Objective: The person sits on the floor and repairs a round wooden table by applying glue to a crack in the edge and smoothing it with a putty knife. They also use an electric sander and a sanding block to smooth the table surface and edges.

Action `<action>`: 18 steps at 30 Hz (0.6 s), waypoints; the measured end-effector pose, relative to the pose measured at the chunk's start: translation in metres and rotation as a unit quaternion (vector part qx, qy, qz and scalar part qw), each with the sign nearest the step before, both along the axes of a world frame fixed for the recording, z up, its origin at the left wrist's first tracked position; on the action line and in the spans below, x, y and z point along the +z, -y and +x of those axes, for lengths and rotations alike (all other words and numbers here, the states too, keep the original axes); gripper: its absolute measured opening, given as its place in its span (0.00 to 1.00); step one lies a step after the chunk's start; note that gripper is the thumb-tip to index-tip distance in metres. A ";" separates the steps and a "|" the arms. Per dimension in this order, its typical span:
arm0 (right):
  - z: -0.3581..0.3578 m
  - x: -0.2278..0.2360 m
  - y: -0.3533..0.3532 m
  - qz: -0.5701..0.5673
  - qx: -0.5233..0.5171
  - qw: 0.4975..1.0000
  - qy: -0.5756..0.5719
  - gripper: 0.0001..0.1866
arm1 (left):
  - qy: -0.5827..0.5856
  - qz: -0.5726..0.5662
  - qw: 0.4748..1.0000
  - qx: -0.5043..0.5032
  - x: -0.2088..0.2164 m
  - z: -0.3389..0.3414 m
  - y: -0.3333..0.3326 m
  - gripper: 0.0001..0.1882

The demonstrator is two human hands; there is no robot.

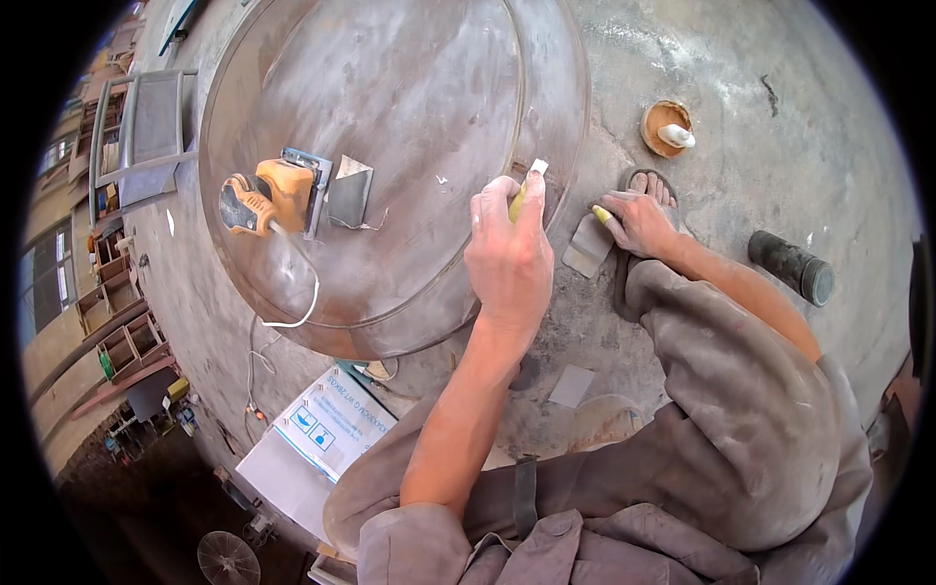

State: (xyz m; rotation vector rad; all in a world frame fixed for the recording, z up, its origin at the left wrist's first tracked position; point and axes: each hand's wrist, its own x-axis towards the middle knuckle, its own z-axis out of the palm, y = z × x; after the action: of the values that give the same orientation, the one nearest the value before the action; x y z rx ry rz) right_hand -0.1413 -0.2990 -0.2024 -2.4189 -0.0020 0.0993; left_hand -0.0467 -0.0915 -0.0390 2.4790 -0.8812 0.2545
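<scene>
Smudged panel (409, 127) on workshop floor (819, 127)

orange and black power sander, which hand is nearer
Left. The left hand is right of the sander, over the round grey disc; the right hand is farther right, past the disc's rim.

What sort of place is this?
Probably a workshop: an orange power sander lies on a large, dusty round panel, a small tub of something brown stands on the grey floor, and compartmented shelving shows at left.
</scene>
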 end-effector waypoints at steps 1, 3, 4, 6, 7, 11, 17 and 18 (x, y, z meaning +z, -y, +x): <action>-0.002 0.001 -0.003 0.010 -0.003 1.000 0.004 0.11 | -0.006 0.004 1.000 -0.002 0.002 0.000 -0.002 0.22; -0.004 -0.002 -0.001 0.017 -0.007 1.000 0.010 0.11 | -0.008 0.005 1.000 -0.002 -0.001 -0.001 -0.004 0.22; -0.006 -0.005 0.001 0.015 -0.005 1.000 0.012 0.11 | -0.004 0.004 1.000 0.004 -0.005 -0.007 -0.009 0.22; -0.010 -0.001 0.000 0.013 -0.004 1.000 0.010 0.11 | 0.001 -0.001 1.000 -0.002 0.000 -0.008 -0.007 0.22; -0.009 -0.001 0.004 0.011 -0.009 1.000 0.008 0.11 | 0.004 -0.007 1.000 -0.016 -0.004 0.001 0.002 0.22; 0.002 -0.008 0.001 0.001 0.009 1.000 0.013 0.12 | -0.003 -0.039 0.999 -0.018 0.002 0.013 -0.003 0.18; -0.001 -0.014 0.005 0.016 0.008 0.999 0.034 0.11 | -0.315 -0.207 0.924 0.057 -0.008 -0.100 0.018 0.12; -0.004 -0.014 0.009 0.015 0.001 0.999 0.030 0.10 | -0.343 -0.221 0.912 0.046 -0.032 -0.121 0.018 0.11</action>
State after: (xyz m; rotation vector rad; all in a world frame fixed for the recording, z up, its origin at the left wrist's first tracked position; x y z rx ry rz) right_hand -0.1450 -0.3085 -0.2160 -2.3904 -0.0334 0.0285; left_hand -0.1674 -0.1091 -0.0709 1.9586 -0.3531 -0.3436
